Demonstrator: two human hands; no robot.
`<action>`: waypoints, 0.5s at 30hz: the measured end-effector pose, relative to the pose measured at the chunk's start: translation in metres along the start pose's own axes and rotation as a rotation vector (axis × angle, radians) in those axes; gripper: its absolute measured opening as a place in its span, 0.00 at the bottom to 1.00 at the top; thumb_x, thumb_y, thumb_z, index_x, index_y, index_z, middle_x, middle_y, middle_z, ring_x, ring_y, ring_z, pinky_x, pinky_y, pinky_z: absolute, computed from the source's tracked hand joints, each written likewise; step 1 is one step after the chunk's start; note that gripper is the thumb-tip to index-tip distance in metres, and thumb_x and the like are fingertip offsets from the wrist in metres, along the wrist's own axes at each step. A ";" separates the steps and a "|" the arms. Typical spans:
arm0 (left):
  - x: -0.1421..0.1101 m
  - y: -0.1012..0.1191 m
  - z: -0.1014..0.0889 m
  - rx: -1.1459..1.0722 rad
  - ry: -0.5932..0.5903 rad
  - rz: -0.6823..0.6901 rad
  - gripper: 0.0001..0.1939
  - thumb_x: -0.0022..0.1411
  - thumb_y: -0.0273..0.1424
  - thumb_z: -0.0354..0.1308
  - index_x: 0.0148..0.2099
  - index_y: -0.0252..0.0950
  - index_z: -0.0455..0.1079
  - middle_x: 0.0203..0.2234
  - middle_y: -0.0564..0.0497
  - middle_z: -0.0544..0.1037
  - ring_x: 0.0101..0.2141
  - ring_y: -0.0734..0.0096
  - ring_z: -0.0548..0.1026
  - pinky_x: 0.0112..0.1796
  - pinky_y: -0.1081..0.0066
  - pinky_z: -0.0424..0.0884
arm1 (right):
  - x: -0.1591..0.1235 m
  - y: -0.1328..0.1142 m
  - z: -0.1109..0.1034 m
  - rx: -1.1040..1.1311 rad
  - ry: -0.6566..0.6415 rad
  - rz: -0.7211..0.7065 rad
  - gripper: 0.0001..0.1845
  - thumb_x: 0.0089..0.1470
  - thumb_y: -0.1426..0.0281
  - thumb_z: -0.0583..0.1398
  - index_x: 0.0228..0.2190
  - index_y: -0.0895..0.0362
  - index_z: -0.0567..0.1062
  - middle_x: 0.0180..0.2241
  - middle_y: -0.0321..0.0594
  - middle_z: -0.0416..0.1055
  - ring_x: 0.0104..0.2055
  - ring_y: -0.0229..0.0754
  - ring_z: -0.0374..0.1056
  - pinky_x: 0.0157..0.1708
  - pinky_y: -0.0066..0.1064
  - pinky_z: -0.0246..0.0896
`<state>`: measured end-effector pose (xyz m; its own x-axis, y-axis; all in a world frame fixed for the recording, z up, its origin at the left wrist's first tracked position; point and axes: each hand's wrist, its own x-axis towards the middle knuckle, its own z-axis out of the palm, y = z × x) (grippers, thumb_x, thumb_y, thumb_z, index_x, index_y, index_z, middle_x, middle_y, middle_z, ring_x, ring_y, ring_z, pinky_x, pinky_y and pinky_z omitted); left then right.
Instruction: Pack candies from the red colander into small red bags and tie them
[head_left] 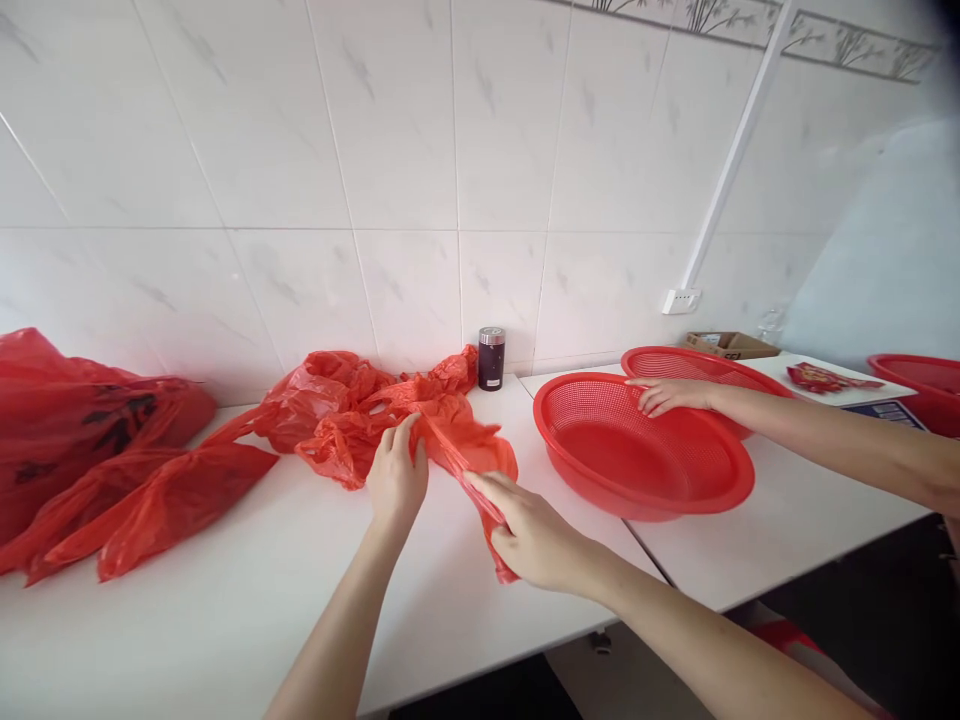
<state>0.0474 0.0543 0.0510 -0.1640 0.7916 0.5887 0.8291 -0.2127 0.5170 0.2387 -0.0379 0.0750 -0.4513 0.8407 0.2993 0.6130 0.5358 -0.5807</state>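
A crumpled red plastic bag (360, 420) lies on the white counter (225, 620), and both my hands are in it. My left hand (396, 475) pinches a fold of the thin plastic near the bag's middle. My right hand (532, 530) grips a twisted length of the same bag, whose end hangs below my fingers. The two hands stand close together, with the stretched plastic running between them.
A larger pile of red bags (97, 450) with dark print lies at the left. A co-worker's hand (667, 395) rests on stacked red mesh baskets (637, 440). Behind stand a dark canister (491, 358), a cardboard box (731, 345) and a tiled wall (405, 130).
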 end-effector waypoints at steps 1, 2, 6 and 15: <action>0.003 -0.002 -0.003 -0.015 0.012 -0.035 0.23 0.65 0.31 0.46 0.62 0.43 0.62 0.47 0.44 0.72 0.42 0.58 0.74 0.36 0.64 0.70 | -0.007 0.002 -0.005 0.048 -0.025 0.000 0.40 0.49 0.82 0.50 0.63 0.50 0.57 0.59 0.42 0.61 0.54 0.43 0.66 0.49 0.32 0.66; 0.005 -0.005 -0.006 -0.040 0.019 -0.060 0.24 0.65 0.30 0.46 0.63 0.44 0.61 0.46 0.44 0.72 0.41 0.59 0.74 0.36 0.64 0.69 | -0.012 0.006 -0.010 0.088 -0.042 0.001 0.40 0.48 0.83 0.49 0.62 0.49 0.59 0.59 0.41 0.62 0.56 0.43 0.64 0.50 0.33 0.65; 0.011 -0.013 -0.016 -0.409 -0.091 -0.174 0.21 0.63 0.34 0.51 0.58 0.42 0.65 0.37 0.49 0.71 0.34 0.67 0.73 0.36 0.67 0.69 | -0.020 0.037 -0.033 0.128 -0.007 0.068 0.42 0.44 0.86 0.47 0.58 0.45 0.65 0.56 0.37 0.66 0.53 0.39 0.68 0.47 0.29 0.68; -0.003 -0.005 -0.015 -0.975 -0.346 -0.508 0.23 0.51 0.44 0.65 0.45 0.38 0.66 0.30 0.55 0.72 0.22 0.78 0.69 0.22 0.79 0.66 | -0.022 0.037 -0.055 -0.272 0.492 -0.022 0.20 0.58 0.72 0.53 0.51 0.47 0.72 0.51 0.43 0.67 0.54 0.45 0.65 0.50 0.38 0.65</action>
<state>0.0357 0.0448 0.0555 -0.0802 0.9955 0.0510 -0.0806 -0.0575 0.9951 0.3067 -0.0320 0.0890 -0.1500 0.7318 0.6648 0.7818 0.4994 -0.3734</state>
